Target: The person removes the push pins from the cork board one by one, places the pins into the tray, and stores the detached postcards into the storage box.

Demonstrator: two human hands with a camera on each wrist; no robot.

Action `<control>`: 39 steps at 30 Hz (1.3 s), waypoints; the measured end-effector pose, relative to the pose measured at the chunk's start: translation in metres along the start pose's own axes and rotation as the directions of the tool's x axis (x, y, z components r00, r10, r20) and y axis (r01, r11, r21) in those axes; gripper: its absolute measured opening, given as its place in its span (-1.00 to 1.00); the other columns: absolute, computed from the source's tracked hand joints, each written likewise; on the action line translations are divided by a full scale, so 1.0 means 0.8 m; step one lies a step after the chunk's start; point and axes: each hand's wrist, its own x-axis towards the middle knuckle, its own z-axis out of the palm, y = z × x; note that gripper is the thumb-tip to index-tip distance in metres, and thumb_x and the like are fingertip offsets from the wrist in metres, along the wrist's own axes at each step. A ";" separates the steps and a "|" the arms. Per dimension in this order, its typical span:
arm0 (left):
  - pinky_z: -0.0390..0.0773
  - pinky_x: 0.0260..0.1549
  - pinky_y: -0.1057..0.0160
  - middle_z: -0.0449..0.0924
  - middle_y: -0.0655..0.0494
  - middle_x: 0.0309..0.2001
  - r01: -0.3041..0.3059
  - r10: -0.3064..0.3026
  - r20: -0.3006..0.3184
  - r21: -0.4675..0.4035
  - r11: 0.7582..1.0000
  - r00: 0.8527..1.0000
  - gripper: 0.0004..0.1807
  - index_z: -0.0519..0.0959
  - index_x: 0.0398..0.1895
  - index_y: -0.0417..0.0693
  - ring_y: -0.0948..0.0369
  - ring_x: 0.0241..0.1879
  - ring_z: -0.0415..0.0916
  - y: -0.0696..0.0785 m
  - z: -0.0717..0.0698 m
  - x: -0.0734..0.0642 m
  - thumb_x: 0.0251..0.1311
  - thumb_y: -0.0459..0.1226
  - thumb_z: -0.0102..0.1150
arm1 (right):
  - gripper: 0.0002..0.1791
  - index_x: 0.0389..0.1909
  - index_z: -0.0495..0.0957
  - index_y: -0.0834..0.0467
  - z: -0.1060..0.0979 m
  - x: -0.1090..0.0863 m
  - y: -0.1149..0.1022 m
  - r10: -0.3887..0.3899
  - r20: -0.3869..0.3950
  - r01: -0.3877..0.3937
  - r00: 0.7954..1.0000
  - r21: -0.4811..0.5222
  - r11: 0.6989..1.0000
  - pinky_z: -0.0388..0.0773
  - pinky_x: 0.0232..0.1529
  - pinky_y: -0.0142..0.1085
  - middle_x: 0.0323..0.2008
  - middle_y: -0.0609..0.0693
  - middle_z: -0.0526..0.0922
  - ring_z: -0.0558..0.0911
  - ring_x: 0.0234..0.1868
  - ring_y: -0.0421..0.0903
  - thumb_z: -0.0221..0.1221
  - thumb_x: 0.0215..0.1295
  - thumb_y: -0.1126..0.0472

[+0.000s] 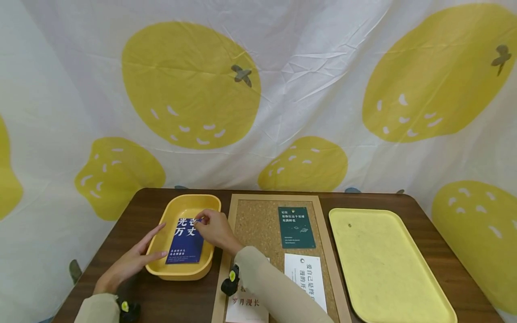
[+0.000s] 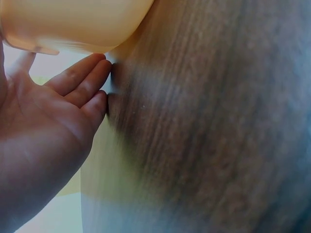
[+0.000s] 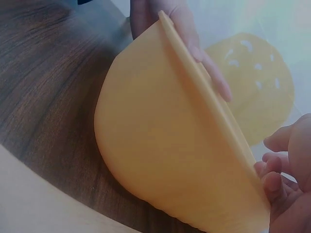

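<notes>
Navy rectangular card (image 1: 183,247) in yellow oblong plastic tub (image 1: 177,272); left hand (image 1: 132,259) spread against tub; right hand (image 1: 218,232) at card, cannot tell if pinching.

Basin (image 1: 181,272) left, corkboard (image 1: 258,224) bearing cards (image 1: 296,231) between, tray (image 1: 387,264) right

We saw a dark wood-grained table (image 1: 169,300) in front of a hanging white cloth (image 1: 303,103) printed with large yellow fruits (image 1: 190,89). On the table, a framed cork board (image 1: 254,229) lay left of a pale yellow tray (image 1: 387,260). On the board we made out a dark green card (image 1: 296,237) with white lettering, a white card (image 1: 296,276) with dark lettering nearer us, and, partly hidden, a pale card (image 1: 246,310) with reddish lettering.
</notes>
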 end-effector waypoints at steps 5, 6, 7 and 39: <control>0.01 0.36 -0.37 -0.35 -0.19 0.59 -0.002 0.002 0.000 0.000 1.000 1.000 -0.04 -0.14 0.61 0.34 -0.28 0.52 -0.28 -0.001 0.000 0.000 0.30 -0.03 0.25 | -0.82 -0.13 0.67 0.14 -0.003 -0.002 0.000 0.007 0.019 -0.008 1.000 0.027 1.000 0.40 -0.56 -0.46 -0.46 -0.14 0.52 0.45 -0.50 -0.25 0.25 0.34 0.15; 0.02 0.36 -0.37 -0.35 -0.19 0.59 -0.001 0.001 0.000 -0.001 1.000 1.000 -0.04 -0.14 0.61 0.34 -0.28 0.52 -0.28 0.000 0.001 0.000 0.29 -0.03 0.25 | -0.82 -0.13 0.67 0.13 -0.003 -0.002 0.000 0.010 0.022 -0.010 1.000 0.029 1.000 0.41 -0.55 -0.45 -0.46 -0.14 0.52 0.46 -0.49 -0.25 0.25 0.34 0.14; 0.02 0.36 -0.37 -0.35 -0.20 0.59 0.001 -0.001 -0.001 0.000 1.000 1.000 -0.04 -0.14 0.61 0.33 -0.28 0.52 -0.28 0.000 0.001 0.000 0.29 -0.03 0.25 | -0.81 -0.13 0.67 0.13 -0.004 -0.002 0.000 0.012 0.025 -0.013 1.000 0.032 0.999 0.41 -0.54 -0.45 -0.45 -0.14 0.53 0.46 -0.48 -0.25 0.25 0.34 0.14; 0.18 0.35 -0.29 -0.30 -0.25 0.58 -0.008 0.008 0.002 -0.011 1.000 1.000 -0.04 -0.12 0.60 0.30 -0.24 0.47 -0.04 0.001 -0.001 -0.001 0.29 -0.07 0.26 | -0.86 -0.15 0.63 0.31 -0.058 0.006 0.014 -0.196 -0.083 0.207 0.977 0.158 0.966 0.36 -0.52 -0.50 -0.42 0.00 0.52 0.43 -0.46 -0.19 0.15 0.37 0.35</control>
